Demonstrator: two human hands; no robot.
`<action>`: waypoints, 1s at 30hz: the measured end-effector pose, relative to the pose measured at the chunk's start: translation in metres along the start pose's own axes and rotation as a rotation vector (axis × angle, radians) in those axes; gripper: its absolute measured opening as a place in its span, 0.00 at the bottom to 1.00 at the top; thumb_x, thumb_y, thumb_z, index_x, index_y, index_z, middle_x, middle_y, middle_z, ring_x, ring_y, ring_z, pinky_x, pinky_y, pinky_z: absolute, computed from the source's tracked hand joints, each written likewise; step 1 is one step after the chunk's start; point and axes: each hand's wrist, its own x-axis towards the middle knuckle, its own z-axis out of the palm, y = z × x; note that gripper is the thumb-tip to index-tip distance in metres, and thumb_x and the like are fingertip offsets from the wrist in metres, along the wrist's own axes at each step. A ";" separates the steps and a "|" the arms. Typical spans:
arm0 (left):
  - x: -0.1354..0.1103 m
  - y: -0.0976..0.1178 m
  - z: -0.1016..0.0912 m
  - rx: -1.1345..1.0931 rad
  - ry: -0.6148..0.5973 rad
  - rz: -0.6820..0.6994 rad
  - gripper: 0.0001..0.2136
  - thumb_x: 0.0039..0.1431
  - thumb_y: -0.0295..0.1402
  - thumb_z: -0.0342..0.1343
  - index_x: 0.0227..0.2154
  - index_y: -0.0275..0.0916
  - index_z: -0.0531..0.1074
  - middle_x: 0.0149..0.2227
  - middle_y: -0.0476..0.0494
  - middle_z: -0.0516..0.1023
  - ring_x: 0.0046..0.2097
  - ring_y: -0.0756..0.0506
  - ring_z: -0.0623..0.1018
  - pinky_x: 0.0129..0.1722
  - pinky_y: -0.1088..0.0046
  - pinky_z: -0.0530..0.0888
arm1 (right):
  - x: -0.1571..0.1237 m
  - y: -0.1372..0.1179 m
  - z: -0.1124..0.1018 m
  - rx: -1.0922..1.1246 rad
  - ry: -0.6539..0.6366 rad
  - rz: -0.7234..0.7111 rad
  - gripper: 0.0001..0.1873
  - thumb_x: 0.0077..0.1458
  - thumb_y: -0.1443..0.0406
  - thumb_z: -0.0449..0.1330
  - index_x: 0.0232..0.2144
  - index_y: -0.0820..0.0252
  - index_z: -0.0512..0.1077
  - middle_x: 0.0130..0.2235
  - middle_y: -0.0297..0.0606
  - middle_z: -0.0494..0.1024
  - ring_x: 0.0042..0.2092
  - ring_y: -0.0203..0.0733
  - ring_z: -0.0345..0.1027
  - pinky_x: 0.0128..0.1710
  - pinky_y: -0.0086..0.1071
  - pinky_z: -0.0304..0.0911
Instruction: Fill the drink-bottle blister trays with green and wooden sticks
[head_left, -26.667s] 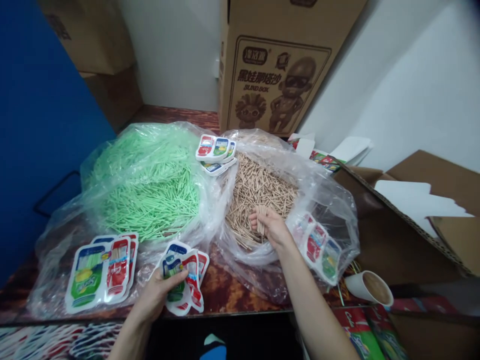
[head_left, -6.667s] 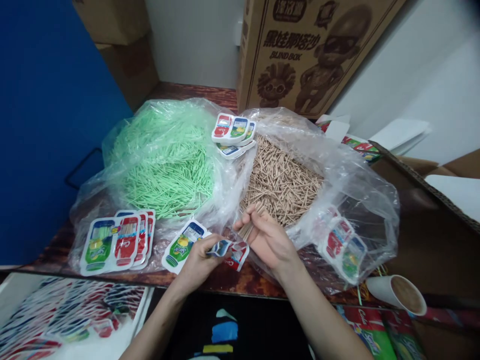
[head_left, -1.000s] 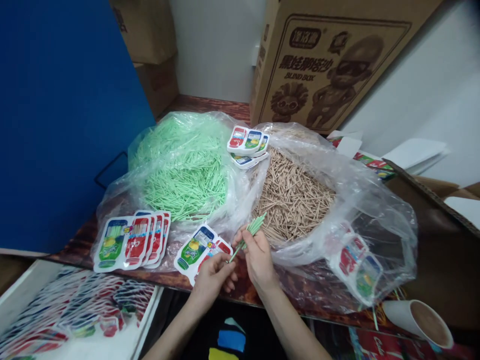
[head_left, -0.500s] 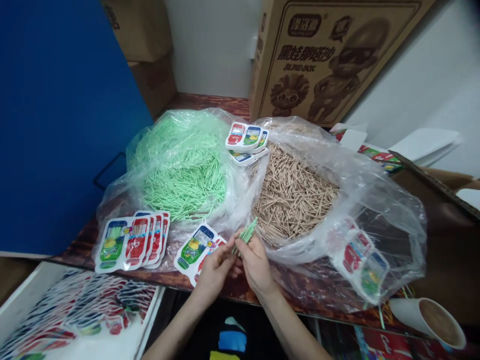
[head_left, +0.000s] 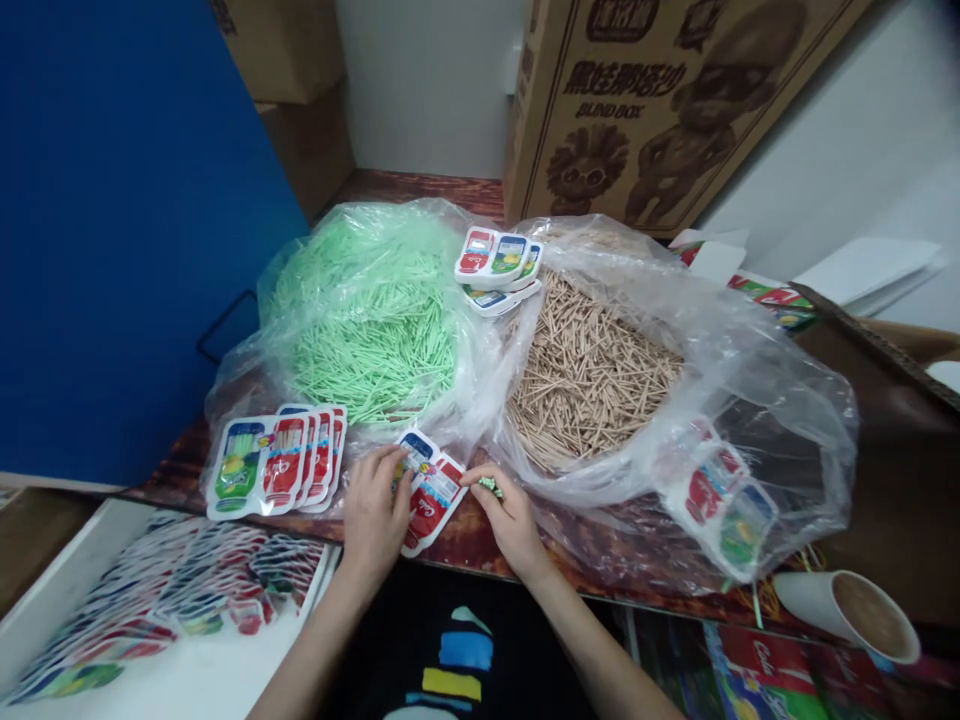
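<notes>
A twin packet [head_left: 436,505], one half red with "Cola" lettering and one half mostly covered, lies tilted at the table's front edge. My left hand [head_left: 375,510] grips it from the left, fingers bent over the covered half. In my right hand [head_left: 514,520], closed fingers hold a small bundle of green sticks [head_left: 491,487], ends showing; the fingertips are at the packet's right edge. Behind are a clear plastic bag of green sticks [head_left: 375,350] and another of brown sticks [head_left: 592,380]. Several similar packets [head_left: 244,470] overlap on the left, their windows showing sticks.
More packets [head_left: 499,258] lie between the bags, and others [head_left: 724,500] under plastic at right. A paper cup [head_left: 814,605] lies tipped near the right edge. A white box [head_left: 225,650] of packets stands lower left. A blue panel [head_left: 135,250] and a large carton [head_left: 652,130] border the table.
My hands have moved apart. The left has gone from beside the green sticks to the packet; the right keeps the sticks, now turned end-on. The view has shifted slightly.
</notes>
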 end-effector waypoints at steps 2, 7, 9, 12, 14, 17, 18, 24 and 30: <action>0.002 -0.013 0.003 0.153 0.015 -0.006 0.13 0.60 0.32 0.52 0.46 0.36 0.70 0.47 0.34 0.73 0.47 0.36 0.71 0.48 0.57 0.68 | 0.001 0.001 -0.001 0.000 0.010 -0.011 0.07 0.59 0.65 0.55 0.33 0.56 0.74 0.36 0.35 0.75 0.42 0.43 0.68 0.45 0.33 0.59; 0.001 -0.022 0.012 0.275 -0.027 -0.031 0.18 0.58 0.38 0.55 0.49 0.35 0.69 0.44 0.35 0.72 0.44 0.36 0.71 0.44 0.59 0.68 | 0.002 0.004 0.001 0.026 0.004 0.019 0.08 0.59 0.64 0.55 0.33 0.56 0.75 0.34 0.34 0.76 0.41 0.42 0.69 0.44 0.33 0.60; 0.003 -0.022 0.014 0.249 -0.016 -0.065 0.16 0.57 0.38 0.55 0.47 0.36 0.69 0.41 0.37 0.73 0.43 0.36 0.72 0.43 0.60 0.69 | 0.002 0.004 0.001 0.039 0.010 0.030 0.08 0.59 0.64 0.55 0.32 0.56 0.75 0.34 0.34 0.76 0.40 0.43 0.70 0.44 0.33 0.60; 0.008 -0.026 0.016 0.150 0.014 -0.087 0.08 0.58 0.34 0.53 0.39 0.36 0.70 0.36 0.40 0.73 0.40 0.39 0.73 0.41 0.63 0.69 | 0.002 0.005 0.001 0.040 0.005 0.025 0.09 0.60 0.63 0.55 0.33 0.56 0.75 0.34 0.35 0.77 0.41 0.43 0.70 0.44 0.33 0.61; 0.012 -0.030 0.017 0.085 0.007 -0.066 0.04 0.60 0.32 0.51 0.33 0.38 0.69 0.32 0.43 0.72 0.37 0.41 0.73 0.38 0.66 0.70 | 0.002 0.006 0.001 0.034 0.002 0.018 0.09 0.60 0.64 0.54 0.33 0.55 0.75 0.34 0.34 0.77 0.41 0.42 0.70 0.44 0.33 0.61; 0.017 -0.035 0.016 0.045 -0.025 -0.017 0.07 0.61 0.31 0.49 0.29 0.40 0.69 0.29 0.45 0.71 0.34 0.43 0.73 0.36 0.68 0.69 | 0.003 0.005 0.001 0.031 0.002 0.018 0.09 0.60 0.64 0.54 0.33 0.55 0.75 0.34 0.34 0.77 0.40 0.42 0.70 0.44 0.33 0.61; 0.017 -0.035 0.016 0.044 -0.035 -0.005 0.07 0.62 0.31 0.49 0.29 0.40 0.70 0.29 0.45 0.71 0.34 0.43 0.73 0.36 0.68 0.69 | 0.003 0.005 0.001 0.030 0.002 0.019 0.09 0.60 0.64 0.54 0.33 0.55 0.75 0.34 0.34 0.77 0.39 0.42 0.70 0.44 0.33 0.61; 0.015 -0.036 0.012 0.064 -0.048 -0.009 0.09 0.61 0.32 0.49 0.40 0.39 0.72 0.34 0.44 0.72 0.37 0.43 0.74 0.38 0.67 0.70 | 0.003 0.002 0.002 0.022 0.021 0.032 0.08 0.59 0.64 0.55 0.32 0.55 0.75 0.33 0.34 0.77 0.39 0.42 0.70 0.43 0.33 0.61; 0.012 -0.044 0.012 0.062 0.048 -0.030 0.05 0.61 0.32 0.50 0.31 0.40 0.69 0.29 0.47 0.72 0.34 0.44 0.74 0.35 0.70 0.69 | 0.002 0.005 0.003 0.018 0.025 0.049 0.08 0.59 0.63 0.55 0.33 0.55 0.75 0.33 0.34 0.78 0.39 0.42 0.71 0.43 0.34 0.62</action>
